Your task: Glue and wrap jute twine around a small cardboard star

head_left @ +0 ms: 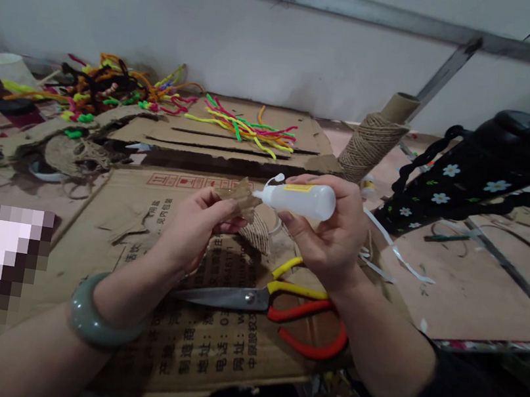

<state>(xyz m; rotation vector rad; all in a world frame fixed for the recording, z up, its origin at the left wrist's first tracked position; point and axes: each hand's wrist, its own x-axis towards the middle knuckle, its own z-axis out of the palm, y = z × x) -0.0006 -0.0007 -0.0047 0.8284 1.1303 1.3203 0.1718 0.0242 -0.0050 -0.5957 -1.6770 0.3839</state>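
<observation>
My left hand (201,222) pinches a small brown cardboard piece (241,200) above a printed cardboard sheet (130,298). In my right hand (340,229) is a white squeeze glue bottle (302,199) with a yellow label, lying nearly level. Its nozzle points left and meets or nearly meets the piece; its small cap hangs open. Beneath the piece shows a twine-covered part (257,232), and whether it is joined to the piece I cannot tell. Scissors (250,299) with red and yellow handles lie on the sheet below both hands.
Coloured pipe cleaners (250,130) lie on a cardboard box behind, with a tangled heap (112,86) to the left. A twine roll (373,142) stands behind my right hand. At right leans a black flowered bottle (447,179). A twine-wrapped cardboard shape (72,153) sits left.
</observation>
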